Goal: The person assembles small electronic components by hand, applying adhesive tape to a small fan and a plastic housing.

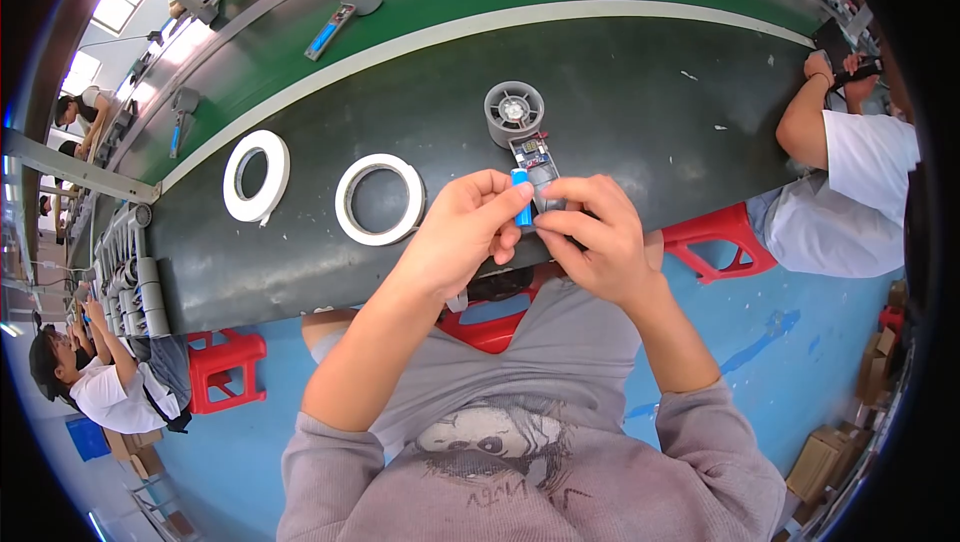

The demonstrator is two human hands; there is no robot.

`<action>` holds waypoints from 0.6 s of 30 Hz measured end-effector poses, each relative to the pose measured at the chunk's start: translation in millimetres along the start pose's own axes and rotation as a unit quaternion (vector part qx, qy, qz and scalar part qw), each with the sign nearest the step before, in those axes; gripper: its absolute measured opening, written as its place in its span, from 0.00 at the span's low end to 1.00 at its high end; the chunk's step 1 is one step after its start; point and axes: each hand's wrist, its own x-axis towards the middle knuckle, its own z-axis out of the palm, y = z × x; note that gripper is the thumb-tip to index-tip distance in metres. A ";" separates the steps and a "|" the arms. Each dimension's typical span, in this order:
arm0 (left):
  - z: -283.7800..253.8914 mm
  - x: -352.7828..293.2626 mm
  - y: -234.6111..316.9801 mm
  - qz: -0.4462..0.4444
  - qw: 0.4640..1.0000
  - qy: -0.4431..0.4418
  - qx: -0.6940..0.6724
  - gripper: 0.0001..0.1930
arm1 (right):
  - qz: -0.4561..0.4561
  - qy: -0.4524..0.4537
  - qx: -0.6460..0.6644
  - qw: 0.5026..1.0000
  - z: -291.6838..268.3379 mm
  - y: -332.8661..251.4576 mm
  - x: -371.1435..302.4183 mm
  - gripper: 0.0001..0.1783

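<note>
A grey handheld fan (pixel 514 114) lies on the dark work surface in front of me, its round head pointing away. Its handle is uncovered and shows a small circuit board (pixel 532 151). My left hand (pixel 465 227) pinches a blue cylindrical battery (pixel 523 208) between thumb and fingers, over or beside the open handle; I cannot tell whether it sits inside. Close by on the right, my right hand (pixel 600 232) has its thumb and fingertips drawn together at the handle's edge. Whatever those fingertips grip is too small to make out.
Two rolls of white tape (pixel 345 204) lie to the left. Beyond a pale rail, another fan with a blue battery (pixel 325 34) rests on the green belt (pixel 440 12). Grey fan parts (pixel 150 297) stand at the left end. Co-workers sit on both sides; red stools (pixel 720 242) flank me.
</note>
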 end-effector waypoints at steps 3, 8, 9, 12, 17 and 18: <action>-1.0 0.1 -2.1 0.005 1.000 0.011 0.017 0.11 | 0.010 -0.044 0.049 0.998 2.8 7.7 0.5 0.18; 4.7 -3.9 -1.4 0.036 0.993 0.036 0.107 0.12 | 0.164 -0.051 0.165 0.971 -0.9 -1.8 5.1 0.31; 8.3 -3.7 -1.3 0.040 0.991 0.039 0.118 0.12 | 0.183 -0.060 0.182 0.964 -2.9 0.6 5.0 0.35; 11.6 -2.1 -3.6 0.044 0.989 0.047 0.132 0.12 | 0.194 -0.098 0.199 0.956 -4.8 9.4 2.2 0.37; 16.7 -16.3 -2.9 0.095 0.969 0.102 0.206 0.11 | 0.244 -0.081 0.257 0.931 -5.8 12.4 1.3 0.36; 9.5 -23.2 -4.9 0.202 0.915 0.173 0.304 0.09 | 0.254 -0.083 0.265 0.927 -6.8 13.4 0.7 0.36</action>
